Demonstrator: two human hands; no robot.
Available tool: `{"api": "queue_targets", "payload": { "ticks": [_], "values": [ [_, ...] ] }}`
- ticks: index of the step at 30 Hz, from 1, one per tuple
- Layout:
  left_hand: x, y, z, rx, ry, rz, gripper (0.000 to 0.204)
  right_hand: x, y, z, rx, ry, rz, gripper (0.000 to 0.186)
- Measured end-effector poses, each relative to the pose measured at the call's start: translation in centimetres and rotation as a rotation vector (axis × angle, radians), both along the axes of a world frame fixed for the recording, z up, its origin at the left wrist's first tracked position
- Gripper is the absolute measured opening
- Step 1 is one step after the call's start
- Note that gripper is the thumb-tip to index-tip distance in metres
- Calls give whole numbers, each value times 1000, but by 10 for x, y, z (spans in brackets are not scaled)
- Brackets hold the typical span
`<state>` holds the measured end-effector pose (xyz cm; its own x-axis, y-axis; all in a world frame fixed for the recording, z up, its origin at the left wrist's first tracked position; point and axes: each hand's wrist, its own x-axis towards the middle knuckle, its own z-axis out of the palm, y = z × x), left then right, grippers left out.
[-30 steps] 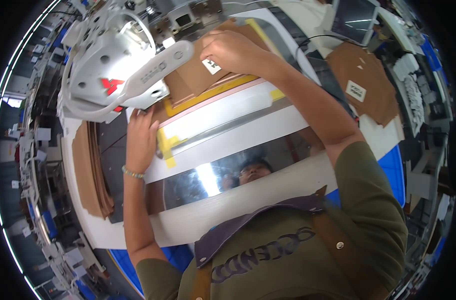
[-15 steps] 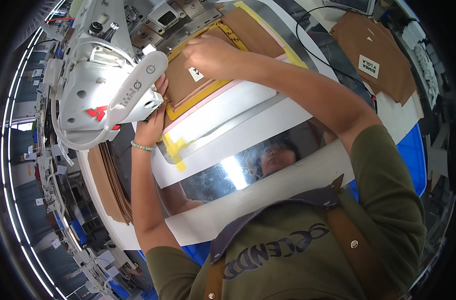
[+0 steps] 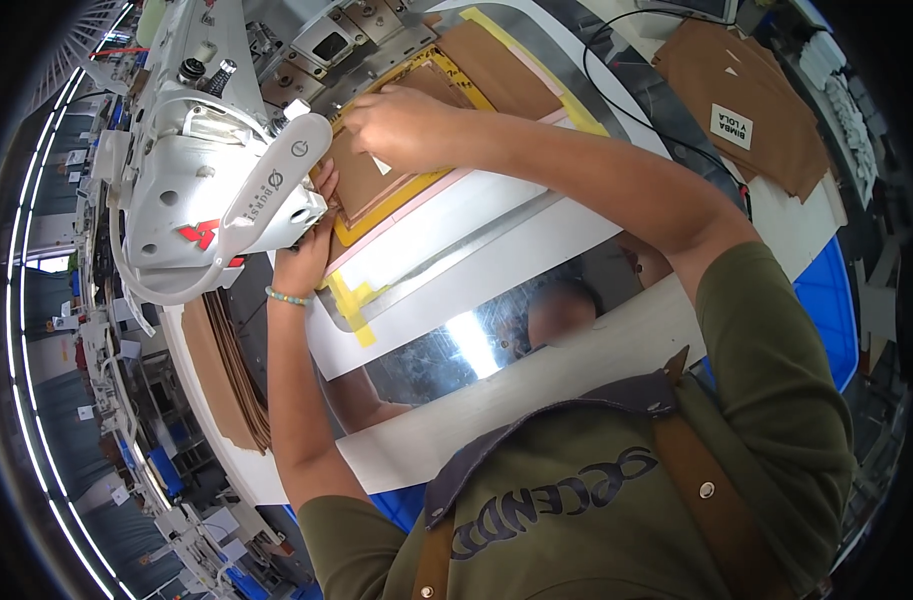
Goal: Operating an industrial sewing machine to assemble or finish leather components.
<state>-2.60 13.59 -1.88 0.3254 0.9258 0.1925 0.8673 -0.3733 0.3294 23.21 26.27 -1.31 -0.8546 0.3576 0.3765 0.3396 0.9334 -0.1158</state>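
Observation:
A brown fabric panel [image 3: 361, 190] lies inside a yellow-edged frame [image 3: 396, 195], on the machine bed. My right hand [image 3: 401, 128] is over the panel with its fingers bent and drawn together, tips down; whatever is under them is hidden. The corner of a white label [image 3: 381, 165] shows below that hand. My left hand [image 3: 306, 262], with a beaded bracelet at the wrist, rests at the frame's left edge. Its fingers lie stretched out along the panel, partly behind the white sewing machine head [image 3: 226, 190].
Brown panels [image 3: 741, 110] are piled at the far right, one with a white label [image 3: 730, 127]. More brown pieces [image 3: 226, 370] are stacked at left. A black cable [image 3: 666, 125] crosses the table's right side. Shiny metal [image 3: 456, 345] lies nearer me; a blue bin [image 3: 831, 315] stands right.
My right hand has shifted slightly left and down over the panel, covering more of the white label. My left hand has stayed at the frame's edge. The whole view has tilted slightly.

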Motion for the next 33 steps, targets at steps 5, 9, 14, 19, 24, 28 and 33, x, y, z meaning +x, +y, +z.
{"api": "queue_targets", "payload": {
  "ticks": [5, 9, 14, 19, 24, 28, 33],
  "values": [
    [-6, 11, -3, -92, -208, 28, 37, 1, -23, -21, -213, 44, 177, 31],
    [-23, 21, -13, -41, -261, 0, 33, 4, -22, -26, -211, 114, 227, 38],
    [-55, 24, -38, -102, -66, 119, 35, 4, -28, -22, -200, 59, 233, 49],
    [-54, 31, -39, -50, -68, 41, 35, 7, -30, -18, -168, 10, 235, 51],
    [-71, 26, -41, -87, -33, 138, 34, 1, -31, -14, -162, 30, 253, 48],
    [-49, 33, -31, -113, -59, 109, 36, 8, -30, -11, -157, -14, 240, 46],
    [-23, 43, -26, -103, -475, -50, 39, 4, -24, -10, -164, -25, 226, 41]
  ]
}}
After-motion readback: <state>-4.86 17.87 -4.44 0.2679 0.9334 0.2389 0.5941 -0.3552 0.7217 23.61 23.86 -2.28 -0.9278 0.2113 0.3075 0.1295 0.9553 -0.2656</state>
